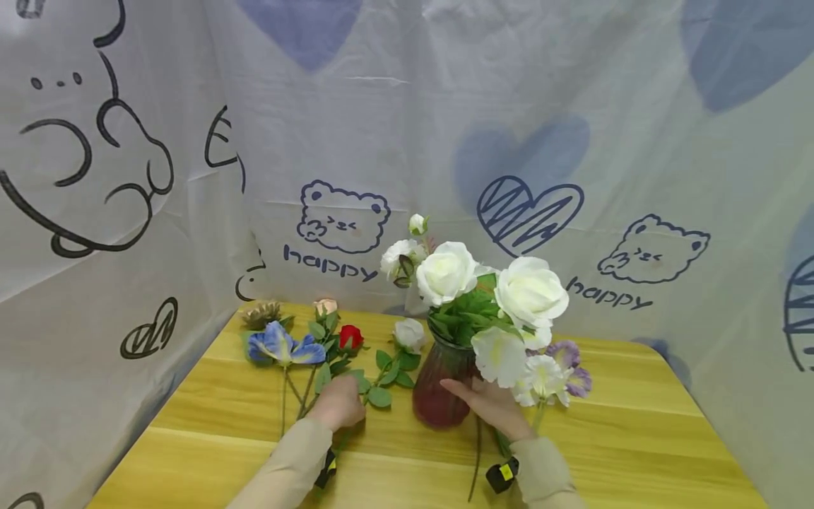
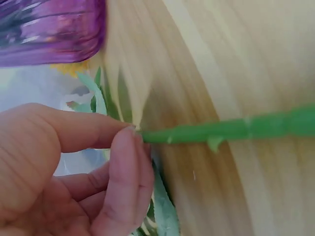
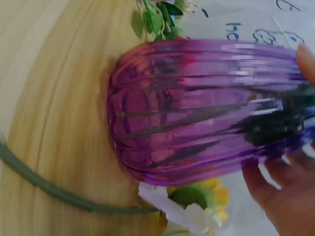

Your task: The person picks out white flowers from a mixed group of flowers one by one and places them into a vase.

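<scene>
Pickup step imo, my left hand pinches a stem, right hand grips the vase, gentle lift probably needed next

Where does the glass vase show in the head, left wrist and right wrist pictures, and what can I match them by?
Head: glass vase just right of centre, lower half, right hand on it.
Left wrist: vase in the top left corner, cut off by the edge.
Right wrist: vase from the middle to the right edge, base pointing left.
Shared landmark: wooden tabletop.
</scene>
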`<state>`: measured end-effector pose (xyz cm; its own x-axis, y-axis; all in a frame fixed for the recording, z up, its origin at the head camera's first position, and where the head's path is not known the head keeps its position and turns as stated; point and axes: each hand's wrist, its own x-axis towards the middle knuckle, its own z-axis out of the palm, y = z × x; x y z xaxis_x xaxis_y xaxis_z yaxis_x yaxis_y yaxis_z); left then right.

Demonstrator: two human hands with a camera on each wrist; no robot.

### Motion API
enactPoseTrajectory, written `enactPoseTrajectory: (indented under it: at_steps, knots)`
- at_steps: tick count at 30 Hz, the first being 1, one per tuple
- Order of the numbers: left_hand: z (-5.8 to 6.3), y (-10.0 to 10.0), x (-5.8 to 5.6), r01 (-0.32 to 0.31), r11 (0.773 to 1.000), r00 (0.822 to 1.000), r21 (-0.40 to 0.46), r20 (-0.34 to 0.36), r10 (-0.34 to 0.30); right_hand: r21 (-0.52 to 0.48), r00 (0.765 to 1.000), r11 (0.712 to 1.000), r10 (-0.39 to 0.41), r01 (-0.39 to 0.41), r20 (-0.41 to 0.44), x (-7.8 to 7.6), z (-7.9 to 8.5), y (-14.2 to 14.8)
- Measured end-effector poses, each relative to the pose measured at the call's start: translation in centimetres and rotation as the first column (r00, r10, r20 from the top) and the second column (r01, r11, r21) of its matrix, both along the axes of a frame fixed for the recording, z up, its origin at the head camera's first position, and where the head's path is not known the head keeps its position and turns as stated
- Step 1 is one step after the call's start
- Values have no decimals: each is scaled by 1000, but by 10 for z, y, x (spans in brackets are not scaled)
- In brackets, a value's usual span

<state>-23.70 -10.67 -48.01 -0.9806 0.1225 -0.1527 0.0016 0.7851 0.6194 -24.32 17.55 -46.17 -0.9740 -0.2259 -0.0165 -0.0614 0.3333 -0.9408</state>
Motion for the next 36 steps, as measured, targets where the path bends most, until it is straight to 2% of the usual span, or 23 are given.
enactPoseTrajectory:
  at_steps: [2, 3, 5, 10, 14, 18, 21, 25, 30, 36]
  knots:
    - [0, -5, 1, -9, 999, 1000, 44, 17, 8, 28, 997, 999, -21, 19, 72, 0, 1, 4]
    - [0, -7, 1, -11, 998, 1000, 65, 22, 9, 181, 998, 983, -48, 39, 44, 0, 2, 6]
    - [1, -13, 3, -10, 996, 1000, 92, 25, 8, 230, 994, 971, -86, 70, 60, 1, 4, 9]
    - [8, -23, 7, -1, 985, 1000, 170, 23, -3, 155, 995, 986, -75, 65, 60, 2, 5, 10]
    - [14, -28, 11, -20, 971, 1000, 239, 9, 18, 98, 994, 991, -93, 88, 49, 4, 3, 7]
    - [19, -32, 13, -53, 954, 997, 294, -32, 65, 27, 993, 993, -114, 114, -9, 6, -1, 5]
    - [22, -33, 14, -82, 937, 992, 341, -61, 109, -6, 989, 993, -118, 118, -86, 8, -4, 6]
    - [29, -34, 15, -97, 916, 977, 389, -139, 162, -33, 980, 991, -131, 128, -149, 12, -6, 8]
    - [39, -35, 15, -103, 898, 951, 429, -222, 215, -18, 971, 988, -154, 154, -181, 18, -2, 9]
    - [50, -34, 18, -94, 833, 932, 545, -247, 267, 21, 957, 985, -164, 174, -240, 28, 1, 10]
